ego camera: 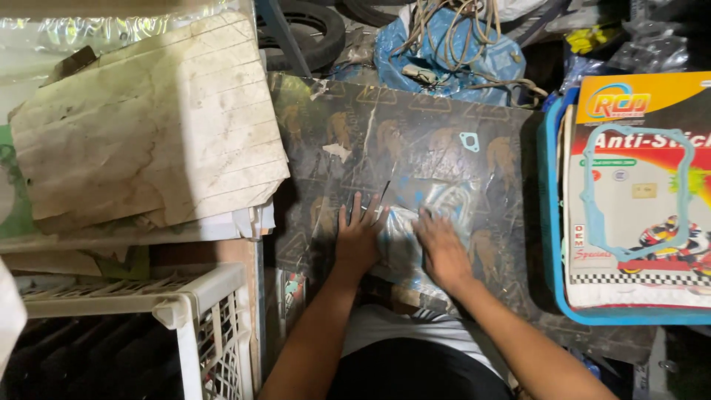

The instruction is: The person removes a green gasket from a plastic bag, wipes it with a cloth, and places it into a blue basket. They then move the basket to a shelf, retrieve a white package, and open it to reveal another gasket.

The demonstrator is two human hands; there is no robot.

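My left hand (357, 235) lies flat, fingers spread, on the left edge of a clear plastic packet (404, 244) holding a pale blue gasket. My right hand (442, 248) presses palm-down on the packet's right side. The packet rests on a dark board (415, 133) printed with brown animal figures. A small pale blue gasket (469, 141) lies loose on the board farther away.
A stack of stained, dirty paper sheets (148, 126) sits at the left above a white plastic crate (200, 311). At the right a blue tray (552, 244) holds a colourful gasket pack (637, 200). Tyres (311, 30), a blue bag (452, 44) and cords lie beyond.
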